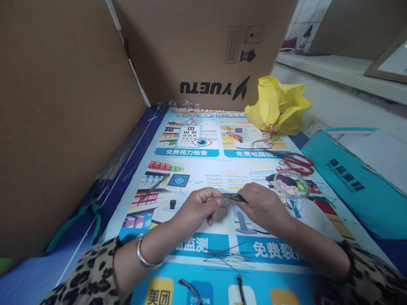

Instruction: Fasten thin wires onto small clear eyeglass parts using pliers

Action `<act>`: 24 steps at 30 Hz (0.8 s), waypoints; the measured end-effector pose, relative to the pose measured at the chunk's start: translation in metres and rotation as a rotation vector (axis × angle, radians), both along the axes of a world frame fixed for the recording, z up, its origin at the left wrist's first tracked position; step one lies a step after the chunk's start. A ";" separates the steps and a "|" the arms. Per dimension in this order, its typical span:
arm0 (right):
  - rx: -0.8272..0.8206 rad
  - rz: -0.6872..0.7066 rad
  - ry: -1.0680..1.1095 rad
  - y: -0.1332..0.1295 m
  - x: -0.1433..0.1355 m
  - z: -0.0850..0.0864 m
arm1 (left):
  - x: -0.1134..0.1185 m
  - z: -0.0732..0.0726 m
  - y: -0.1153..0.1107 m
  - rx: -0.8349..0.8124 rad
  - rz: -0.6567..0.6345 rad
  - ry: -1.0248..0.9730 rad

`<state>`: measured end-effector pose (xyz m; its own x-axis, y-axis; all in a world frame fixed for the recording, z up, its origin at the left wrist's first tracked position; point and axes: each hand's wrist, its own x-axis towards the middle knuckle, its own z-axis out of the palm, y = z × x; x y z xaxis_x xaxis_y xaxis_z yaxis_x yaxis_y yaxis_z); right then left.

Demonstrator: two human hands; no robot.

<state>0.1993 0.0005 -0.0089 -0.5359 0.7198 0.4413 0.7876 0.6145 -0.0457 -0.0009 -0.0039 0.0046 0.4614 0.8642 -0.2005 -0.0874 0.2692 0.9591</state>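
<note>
Over the middle of the printed poster, my two hands nearly meet. My left hand is closed in a pinch, and what lies between its fingertips is blurred and too small to name. In my right hand is a dark, narrow metal tool, its tip pointing left at my left fingers; the grip hides most of it. Below the hands lies a loose pile of thin dark wires. A roll of clear tape and red-handled scissors rest to the right of my right hand.
Teal-handled pliers lie at left beside a cardboard panel. Another panel stands behind. Twisted wire pieces sit at the back, crumpled yellow material at back right. A teal box borders the right side.
</note>
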 end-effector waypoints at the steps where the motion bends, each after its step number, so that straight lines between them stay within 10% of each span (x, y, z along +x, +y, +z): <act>1: -0.004 -0.013 0.010 0.000 -0.002 -0.001 | 0.000 0.000 0.000 0.011 0.011 0.014; 24: -0.146 -0.015 0.122 -0.006 -0.010 -0.008 | 0.000 -0.001 -0.002 0.236 0.094 0.197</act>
<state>0.1896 -0.0051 -0.0164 -0.4737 0.7882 0.3928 0.7796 0.5828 -0.2292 -0.0011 -0.0061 0.0035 0.3493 0.9346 -0.0665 0.0919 0.0364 0.9951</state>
